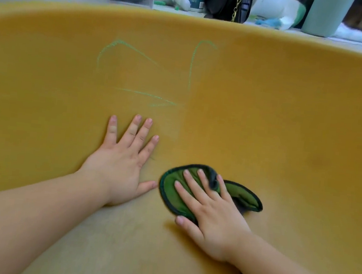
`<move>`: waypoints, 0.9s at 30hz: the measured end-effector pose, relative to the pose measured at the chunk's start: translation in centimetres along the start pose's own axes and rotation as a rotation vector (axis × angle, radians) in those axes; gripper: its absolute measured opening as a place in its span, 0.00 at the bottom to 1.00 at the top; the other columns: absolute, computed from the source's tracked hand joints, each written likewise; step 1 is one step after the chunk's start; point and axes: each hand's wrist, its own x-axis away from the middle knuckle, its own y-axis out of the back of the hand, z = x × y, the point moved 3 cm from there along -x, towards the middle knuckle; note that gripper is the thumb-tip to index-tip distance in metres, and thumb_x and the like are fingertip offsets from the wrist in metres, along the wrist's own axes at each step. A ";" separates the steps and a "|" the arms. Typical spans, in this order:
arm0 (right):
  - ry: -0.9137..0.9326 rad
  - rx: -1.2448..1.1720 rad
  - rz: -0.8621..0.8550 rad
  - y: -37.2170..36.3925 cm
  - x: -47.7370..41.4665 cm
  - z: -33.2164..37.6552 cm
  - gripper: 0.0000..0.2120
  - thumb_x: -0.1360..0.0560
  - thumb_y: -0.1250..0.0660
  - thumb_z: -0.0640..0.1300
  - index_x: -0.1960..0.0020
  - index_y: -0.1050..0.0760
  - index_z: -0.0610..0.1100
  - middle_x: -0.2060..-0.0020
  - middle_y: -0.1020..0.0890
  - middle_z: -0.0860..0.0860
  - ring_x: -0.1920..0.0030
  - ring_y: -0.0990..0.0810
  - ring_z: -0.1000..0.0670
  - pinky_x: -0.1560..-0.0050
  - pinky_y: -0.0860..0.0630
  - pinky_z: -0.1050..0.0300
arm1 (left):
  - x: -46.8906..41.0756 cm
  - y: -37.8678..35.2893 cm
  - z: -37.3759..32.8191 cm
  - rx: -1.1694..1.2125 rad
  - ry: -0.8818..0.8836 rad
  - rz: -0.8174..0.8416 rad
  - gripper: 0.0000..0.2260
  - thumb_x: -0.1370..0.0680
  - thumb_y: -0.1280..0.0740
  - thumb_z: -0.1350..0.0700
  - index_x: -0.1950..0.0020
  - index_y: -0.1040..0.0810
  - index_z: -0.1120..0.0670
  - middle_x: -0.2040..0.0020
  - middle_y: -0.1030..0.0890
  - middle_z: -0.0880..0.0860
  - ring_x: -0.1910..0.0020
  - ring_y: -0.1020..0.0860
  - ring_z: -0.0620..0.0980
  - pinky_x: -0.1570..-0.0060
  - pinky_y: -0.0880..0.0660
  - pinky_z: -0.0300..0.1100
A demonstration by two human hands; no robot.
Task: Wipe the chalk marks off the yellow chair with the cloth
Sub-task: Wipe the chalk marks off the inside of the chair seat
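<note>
Head view: right hand (212,213) lies flat, fingers straight, pressing the green cloth (170,185) onto the yellow chair (290,103). Left hand (119,163), also flat and holding nothing, braces just beside it. Green chalk marks (190,71) show higher up, toward the chair's far rim, well apart from the cloth. Recommended: carry the cloth up across each line with even palm pressure and overlapping strokes.

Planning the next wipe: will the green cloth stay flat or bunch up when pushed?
Probably floppy: the green cloth is already folded over under the right hand. Thin and light-looking, it likely slides easily on the smooth yellow chair.
</note>
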 end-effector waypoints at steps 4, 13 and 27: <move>-0.180 0.100 -0.098 1.0 -1.1 -4.9 0.33 0.21 0.65 0.74 0.21 0.69 0.64 0.21 0.73 0.52 0.23 0.77 0.43 0.24 0.74 0.37 | 0.5 2.1 2.7 -0.125 -0.044 0.024 0.44 0.27 0.60 0.26 0.21 0.66 0.52 0.22 0.69 0.57 0.23 0.68 0.61 0.33 0.63 0.72; -0.551 -0.032 -0.615 8.2 -10.1 -9.5 0.36 0.21 0.66 0.73 0.18 0.63 0.58 0.19 0.68 0.48 0.20 0.71 0.41 0.24 0.70 0.30 | 5.3 11.6 19.3 -0.487 -0.411 -0.230 0.33 0.26 0.52 0.32 0.22 0.47 0.44 0.20 0.49 0.53 0.21 0.53 0.58 0.26 0.61 0.65; 0.106 -0.336 -0.677 10.2 -18.5 14.7 0.32 0.18 0.60 0.65 0.18 0.63 0.56 0.18 0.64 0.52 0.19 0.70 0.44 0.23 0.70 0.37 | 4.9 9.7 22.2 0.076 -0.080 -0.116 0.62 0.44 0.56 0.14 0.20 0.63 0.50 0.19 0.57 0.52 0.21 0.48 0.52 0.28 0.53 0.40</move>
